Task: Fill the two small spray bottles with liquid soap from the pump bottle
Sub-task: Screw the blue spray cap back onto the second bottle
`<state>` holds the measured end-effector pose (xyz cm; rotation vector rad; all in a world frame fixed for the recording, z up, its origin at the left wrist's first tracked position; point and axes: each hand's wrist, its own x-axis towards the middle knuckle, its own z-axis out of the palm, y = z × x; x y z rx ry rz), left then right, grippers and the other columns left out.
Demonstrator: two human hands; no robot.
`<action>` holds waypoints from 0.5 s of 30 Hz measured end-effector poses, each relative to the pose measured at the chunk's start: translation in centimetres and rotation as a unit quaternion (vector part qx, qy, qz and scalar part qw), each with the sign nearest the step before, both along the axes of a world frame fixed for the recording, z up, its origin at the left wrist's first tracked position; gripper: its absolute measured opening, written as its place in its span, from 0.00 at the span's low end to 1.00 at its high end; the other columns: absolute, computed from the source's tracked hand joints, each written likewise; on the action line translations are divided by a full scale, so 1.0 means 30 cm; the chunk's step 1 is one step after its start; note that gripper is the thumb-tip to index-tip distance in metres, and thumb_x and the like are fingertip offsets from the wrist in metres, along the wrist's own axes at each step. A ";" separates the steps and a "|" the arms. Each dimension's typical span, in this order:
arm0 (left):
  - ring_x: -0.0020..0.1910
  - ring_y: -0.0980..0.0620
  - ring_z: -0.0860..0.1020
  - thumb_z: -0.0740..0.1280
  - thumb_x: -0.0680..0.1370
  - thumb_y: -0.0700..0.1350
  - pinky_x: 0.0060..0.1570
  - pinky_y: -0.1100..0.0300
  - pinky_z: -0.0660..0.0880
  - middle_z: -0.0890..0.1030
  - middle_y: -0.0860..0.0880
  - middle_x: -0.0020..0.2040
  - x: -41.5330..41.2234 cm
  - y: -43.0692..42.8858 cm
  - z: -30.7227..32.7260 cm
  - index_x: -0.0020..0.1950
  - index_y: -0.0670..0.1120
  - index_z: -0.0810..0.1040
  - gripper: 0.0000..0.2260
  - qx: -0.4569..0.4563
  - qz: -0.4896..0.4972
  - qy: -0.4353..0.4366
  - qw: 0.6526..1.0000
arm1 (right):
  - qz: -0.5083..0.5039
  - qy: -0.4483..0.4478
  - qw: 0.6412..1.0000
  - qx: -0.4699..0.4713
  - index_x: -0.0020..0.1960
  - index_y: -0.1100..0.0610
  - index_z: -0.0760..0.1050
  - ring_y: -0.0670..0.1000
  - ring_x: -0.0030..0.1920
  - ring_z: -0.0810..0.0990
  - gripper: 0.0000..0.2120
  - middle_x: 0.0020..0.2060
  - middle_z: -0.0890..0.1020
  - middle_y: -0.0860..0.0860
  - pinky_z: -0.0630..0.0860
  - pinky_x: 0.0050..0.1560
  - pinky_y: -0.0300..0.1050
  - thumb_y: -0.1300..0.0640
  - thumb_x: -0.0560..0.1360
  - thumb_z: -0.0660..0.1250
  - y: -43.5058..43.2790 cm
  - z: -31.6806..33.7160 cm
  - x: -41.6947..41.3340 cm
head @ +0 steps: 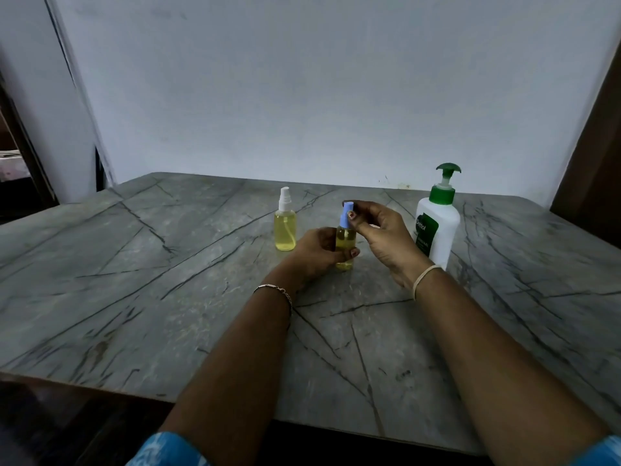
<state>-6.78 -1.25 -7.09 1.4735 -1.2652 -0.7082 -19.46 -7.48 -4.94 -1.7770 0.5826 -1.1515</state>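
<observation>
Forearms (242, 358) reaching over table (168, 297), left hand (319, 252) gripping spray bottle (345, 238), right hand (383, 233) pinching its blue cap (346, 215)

Blue-capped spray bottle (345, 235) partly hidden by left hand (314, 253), pump bottle (445, 230) label partly behind right hand (383, 235), its print unreadable

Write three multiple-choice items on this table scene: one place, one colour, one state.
1. The pump bottle stands where?
A. Left of both spray bottles
B. Between them
C. Right of both

2. The cap on the held spray bottle is?
A. Blue
B. White
C. Green

3. The white-capped spray bottle is?
A. Lying down
B. Upright on the table, untouched
C. Upside down

1 C: it stands rightmost.
2 A: the right hand pinches a blue cap, and the left hand grips the body.
3 B: it stands alone, yellow-filled.
</observation>
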 end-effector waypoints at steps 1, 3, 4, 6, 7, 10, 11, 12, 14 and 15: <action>0.57 0.48 0.80 0.74 0.71 0.41 0.62 0.50 0.75 0.82 0.43 0.57 -0.002 0.001 -0.001 0.62 0.41 0.76 0.20 0.000 -0.005 0.003 1.000 | 0.007 0.004 1.000 0.006 0.63 0.56 0.76 0.42 0.52 0.76 0.14 0.54 0.80 0.50 0.73 0.46 0.25 0.61 0.78 0.65 -0.001 0.000 -0.003; 0.57 0.48 0.80 0.74 0.71 0.40 0.62 0.50 0.75 0.81 0.42 0.57 -0.003 0.001 0.000 0.64 0.40 0.75 0.22 -0.001 -0.009 0.008 1.000 | 0.023 0.020 0.999 0.011 0.64 0.55 0.75 0.44 0.55 0.76 0.14 0.55 0.80 0.49 0.73 0.51 0.30 0.62 0.79 0.63 -0.001 -0.001 -0.008; 0.57 0.47 0.80 0.74 0.71 0.39 0.61 0.51 0.75 0.81 0.42 0.58 -0.003 0.001 0.003 0.64 0.39 0.74 0.23 0.000 -0.009 0.014 1.000 | 0.031 0.027 0.999 0.012 0.64 0.55 0.75 0.46 0.57 0.77 0.14 0.56 0.80 0.49 0.73 0.55 0.34 0.62 0.79 0.63 -0.003 -0.001 -0.009; 0.56 0.47 0.80 0.74 0.71 0.38 0.60 0.52 0.76 0.81 0.41 0.57 -0.001 0.004 0.010 0.63 0.40 0.72 0.22 -0.001 -0.009 0.027 1.000 | 0.045 0.028 0.998 0.014 0.62 0.54 0.76 0.48 0.59 0.77 0.13 0.57 0.81 0.50 0.73 0.60 0.41 0.62 0.78 0.63 -0.004 -0.003 -0.006; 0.56 0.47 0.80 0.74 0.71 0.38 0.59 0.53 0.76 0.81 0.41 0.57 -0.001 0.005 0.011 0.62 0.40 0.73 0.21 0.000 -0.011 0.029 1.000 | 0.046 0.024 0.999 0.013 0.62 0.54 0.76 0.48 0.59 0.78 0.13 0.56 0.82 0.50 0.73 0.61 0.42 0.62 0.78 0.64 -0.004 -0.006 -0.007; 0.57 0.47 0.80 0.72 0.72 0.36 0.60 0.53 0.76 0.81 0.41 0.58 -0.003 0.010 0.012 0.61 0.39 0.74 0.19 0.002 -0.021 0.030 0.999 | 0.030 0.015 0.999 -0.005 0.60 0.55 0.77 0.48 0.57 0.79 0.13 0.52 0.83 0.49 0.74 0.60 0.42 0.61 0.76 0.67 -0.008 -0.007 -0.009; 0.56 0.47 0.80 0.72 0.72 0.36 0.59 0.54 0.76 0.81 0.41 0.58 -0.003 0.012 0.012 0.61 0.39 0.74 0.18 0.003 -0.024 0.032 0.999 | 0.025 0.016 1.000 -0.010 0.60 0.55 0.78 0.48 0.57 0.79 0.13 0.52 0.83 0.49 0.74 0.60 0.42 0.61 0.76 0.68 -0.009 -0.008 -0.008; 0.56 0.47 0.80 0.71 0.73 0.35 0.59 0.54 0.76 0.81 0.40 0.58 -0.002 0.012 0.011 0.61 0.38 0.74 0.18 0.002 -0.027 0.033 0.999 | 0.022 0.016 1.000 -0.013 0.59 0.55 0.78 0.49 0.56 0.79 0.13 0.52 0.83 0.50 0.75 0.59 0.42 0.60 0.75 0.69 -0.011 -0.010 -0.007; 0.55 0.48 0.80 0.71 0.73 0.35 0.59 0.56 0.76 0.81 0.41 0.57 -0.002 0.011 0.011 0.61 0.38 0.75 0.17 0.002 -0.035 0.032 0.999 | 0.016 0.015 1.000 -0.018 0.59 0.55 0.78 0.50 0.55 0.80 0.13 0.51 0.83 0.52 0.76 0.56 0.39 0.60 0.75 0.69 -0.013 -0.015 -0.005; 0.55 0.49 0.80 0.71 0.74 0.35 0.59 0.57 0.76 0.81 0.42 0.57 -0.002 0.011 0.012 0.62 0.38 0.75 0.17 0.002 -0.040 0.032 0.999 | 0.013 0.015 1.000 -0.019 0.59 0.55 0.79 0.50 0.54 0.80 0.13 0.51 0.83 0.53 0.76 0.52 0.35 0.60 0.75 0.70 -0.014 -0.016 -0.005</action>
